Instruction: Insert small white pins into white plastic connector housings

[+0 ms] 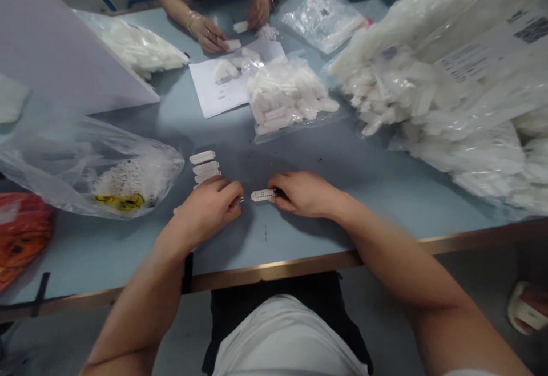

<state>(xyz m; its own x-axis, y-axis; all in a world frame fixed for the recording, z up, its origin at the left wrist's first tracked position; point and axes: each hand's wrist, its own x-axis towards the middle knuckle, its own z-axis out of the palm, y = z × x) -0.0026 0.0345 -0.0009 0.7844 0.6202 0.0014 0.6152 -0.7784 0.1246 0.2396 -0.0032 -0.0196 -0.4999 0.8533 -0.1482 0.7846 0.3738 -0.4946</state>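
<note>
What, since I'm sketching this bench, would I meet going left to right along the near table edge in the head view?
orange bag → clear plastic bag → left hand → white strip → right hand → heap of bagged white parts

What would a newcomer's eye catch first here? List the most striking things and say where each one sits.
The huge heap of bagged white plastic parts fills the right side of the blue table. At the near edge, the right hand pinches a small white strip, with the left hand curled just beside it. Across the table, a co-worker's hands rest by a paper sheet.
</note>
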